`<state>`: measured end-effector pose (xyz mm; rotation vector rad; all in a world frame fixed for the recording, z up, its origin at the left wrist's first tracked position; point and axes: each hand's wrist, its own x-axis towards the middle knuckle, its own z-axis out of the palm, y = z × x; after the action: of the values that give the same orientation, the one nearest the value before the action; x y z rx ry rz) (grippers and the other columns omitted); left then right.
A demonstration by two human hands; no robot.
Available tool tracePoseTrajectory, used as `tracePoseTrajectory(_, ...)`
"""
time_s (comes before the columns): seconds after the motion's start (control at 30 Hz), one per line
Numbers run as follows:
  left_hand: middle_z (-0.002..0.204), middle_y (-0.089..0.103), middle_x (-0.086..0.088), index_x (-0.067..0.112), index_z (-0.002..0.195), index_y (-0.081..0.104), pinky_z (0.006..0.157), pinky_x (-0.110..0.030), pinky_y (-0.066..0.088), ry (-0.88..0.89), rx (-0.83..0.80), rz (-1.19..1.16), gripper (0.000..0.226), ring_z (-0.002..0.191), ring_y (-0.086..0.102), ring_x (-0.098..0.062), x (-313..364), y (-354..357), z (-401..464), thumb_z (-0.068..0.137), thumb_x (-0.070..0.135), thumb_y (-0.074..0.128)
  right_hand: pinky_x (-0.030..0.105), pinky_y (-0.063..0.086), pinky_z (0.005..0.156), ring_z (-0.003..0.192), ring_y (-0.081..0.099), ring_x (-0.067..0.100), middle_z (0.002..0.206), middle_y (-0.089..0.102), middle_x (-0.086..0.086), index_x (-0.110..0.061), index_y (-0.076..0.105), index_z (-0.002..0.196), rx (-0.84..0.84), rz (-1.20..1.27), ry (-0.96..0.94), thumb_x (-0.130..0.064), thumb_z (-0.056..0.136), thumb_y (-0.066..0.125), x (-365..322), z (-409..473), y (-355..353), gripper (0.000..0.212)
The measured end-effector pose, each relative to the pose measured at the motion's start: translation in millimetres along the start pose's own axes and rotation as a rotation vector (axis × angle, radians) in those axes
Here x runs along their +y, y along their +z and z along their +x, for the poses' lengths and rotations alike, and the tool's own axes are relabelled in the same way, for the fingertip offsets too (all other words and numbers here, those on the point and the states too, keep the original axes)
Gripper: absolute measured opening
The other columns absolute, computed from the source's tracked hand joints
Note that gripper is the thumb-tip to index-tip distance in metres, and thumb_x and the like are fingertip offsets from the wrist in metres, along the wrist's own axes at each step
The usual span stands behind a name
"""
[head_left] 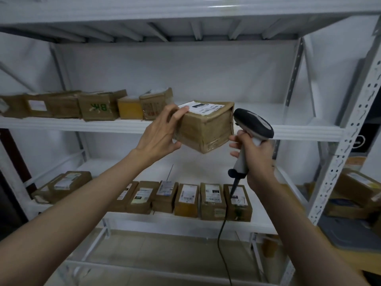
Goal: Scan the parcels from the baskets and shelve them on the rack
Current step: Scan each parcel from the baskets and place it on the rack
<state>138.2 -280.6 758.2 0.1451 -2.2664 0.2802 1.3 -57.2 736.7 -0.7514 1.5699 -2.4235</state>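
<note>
My left hand [159,134] grips the left side of a brown taped parcel [203,129] with a white label on top, held in the air in front of the middle shelf [305,132] of the white rack. My right hand [255,159] holds a grey and black barcode scanner [252,122] by its handle, its head just right of the parcel's top corner. The scanner's black cable [223,230] hangs down. A row of brown parcels [99,106] stands on the left half of the middle shelf.
Several labelled parcels [188,200] line the lower shelf [185,222]. The rack's perforated right post [348,141] stands close to my right arm. Beyond it lie more brown boxes [356,188] and a grey lid-like object [346,234].
</note>
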Motion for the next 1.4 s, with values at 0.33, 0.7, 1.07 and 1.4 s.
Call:
tracePoseTrajectory(0.33,0.145,0.044,-0.013,0.016,0.145,0.026,0.103,-0.049,0.046,0.027,-0.021,0.062,0.104,0.133,0.040,-0.038,-34,25,67,0.061,0.019,0.088,0.039,0.062,0.089,0.122,0.063,0.019,0.139,0.059,0.000,-0.023,0.047,0.144,0.122,0.083,-0.008,-0.030,0.090,0.076,2,61,42,0.061)
tracePoseTrajectory(0.7,0.151,0.028,-0.008,0.016,0.150,0.028,0.076,-0.040,0.057,-0.046,-0.102,-0.050,0.094,0.113,0.056,-0.033,-46,61,102,0.074,-0.002,0.080,0.043,0.062,0.088,0.104,0.073,0.016,0.133,0.064,0.004,-0.019,0.052,0.138,0.091,0.046,0.022,-0.027,0.091,0.075,26,100,49,0.053)
tracePoseTrajectory(1.07,0.149,0.049,-0.011,0.020,0.151,0.041,0.112,-0.051,0.039,-0.128,-0.165,-0.229,0.053,0.138,0.044,-0.028,-48,47,115,0.099,0.014,0.044,0.045,0.063,0.086,0.119,0.065,0.022,0.136,0.061,0.005,-0.020,0.052,0.142,0.056,0.098,0.062,-0.026,0.091,0.075,50,109,81,0.056)
tracePoseTrajectory(1.4,0.134,0.056,-0.009,0.016,0.138,0.047,0.107,-0.040,0.037,-0.066,-0.235,0.045,0.050,0.122,0.052,-0.031,-59,43,120,0.093,0.021,0.068,0.043,0.064,0.079,0.101,0.073,0.023,0.120,0.069,0.013,-0.012,0.055,0.135,0.027,0.061,0.075,-0.021,0.092,0.074,54,108,84,0.047)
